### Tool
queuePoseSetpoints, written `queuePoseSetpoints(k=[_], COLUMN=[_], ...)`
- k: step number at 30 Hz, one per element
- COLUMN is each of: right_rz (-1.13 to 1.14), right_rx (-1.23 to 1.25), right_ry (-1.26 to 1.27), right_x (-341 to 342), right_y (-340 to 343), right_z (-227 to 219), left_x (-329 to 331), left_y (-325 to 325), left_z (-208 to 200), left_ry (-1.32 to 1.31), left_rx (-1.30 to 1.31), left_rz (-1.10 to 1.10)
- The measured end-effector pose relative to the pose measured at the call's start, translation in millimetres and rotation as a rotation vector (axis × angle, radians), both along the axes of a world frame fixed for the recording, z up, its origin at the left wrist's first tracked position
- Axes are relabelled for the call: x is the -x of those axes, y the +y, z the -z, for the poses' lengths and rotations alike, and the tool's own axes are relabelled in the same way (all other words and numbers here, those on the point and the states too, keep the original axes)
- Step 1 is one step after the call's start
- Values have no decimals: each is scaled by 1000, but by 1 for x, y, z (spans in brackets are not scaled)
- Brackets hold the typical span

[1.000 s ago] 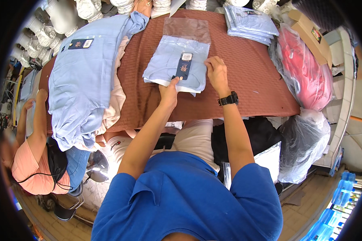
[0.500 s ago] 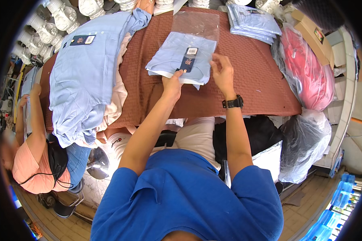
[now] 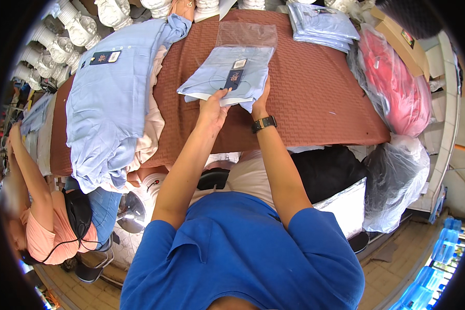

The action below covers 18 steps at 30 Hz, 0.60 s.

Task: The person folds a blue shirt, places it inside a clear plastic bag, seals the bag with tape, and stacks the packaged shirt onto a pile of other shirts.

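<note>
A folded light blue shirt (image 3: 204,77) with a dark tag (image 3: 234,77) lies partly inside a clear plastic bag (image 3: 247,35), whose loose end stretches away beyond the shirt. White backing shows along the near edge. My left hand (image 3: 213,107) pinches that near edge, thumb on top by the tag. Around the right side of the bundle goes my right hand (image 3: 263,98), its fingers mostly hidden beneath and behind the shirt; it supports the bundle from there. A black watch is on my right wrist.
Loose light blue shirts (image 3: 108,98) are piled at left on the brown-covered table (image 3: 315,103). Bagged shirts (image 3: 323,26) are stacked at far right, near red cloth in plastic (image 3: 392,77) and a cardboard box (image 3: 403,41). Another person (image 3: 46,222) sits at left. White balusters line the back.
My right hand has moved from beside the bag to grip the bundle's right side. The bundle has shifted slightly left and tilted. The person at left has leaned and reached farther away.
</note>
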State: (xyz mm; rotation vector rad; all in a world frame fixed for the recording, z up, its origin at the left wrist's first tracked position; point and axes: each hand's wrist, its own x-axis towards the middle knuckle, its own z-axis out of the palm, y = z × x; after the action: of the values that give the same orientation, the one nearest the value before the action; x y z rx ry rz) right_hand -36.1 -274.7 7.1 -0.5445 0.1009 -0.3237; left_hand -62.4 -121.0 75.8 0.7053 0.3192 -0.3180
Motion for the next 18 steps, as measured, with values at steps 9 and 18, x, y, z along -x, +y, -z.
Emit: queuePoseSetpoints(k=[9, 18], right_rz=[622, 546], right_rx=[930, 1013], right_ry=[323, 360], right_x=[-1, 28], right_y=[3, 10], right_z=[-23, -27], left_x=[11, 17], left_y=[-3, -11], left_z=[8, 12], left_ry=[24, -30], left_rx=[-100, -113], left_rz=[-6, -90])
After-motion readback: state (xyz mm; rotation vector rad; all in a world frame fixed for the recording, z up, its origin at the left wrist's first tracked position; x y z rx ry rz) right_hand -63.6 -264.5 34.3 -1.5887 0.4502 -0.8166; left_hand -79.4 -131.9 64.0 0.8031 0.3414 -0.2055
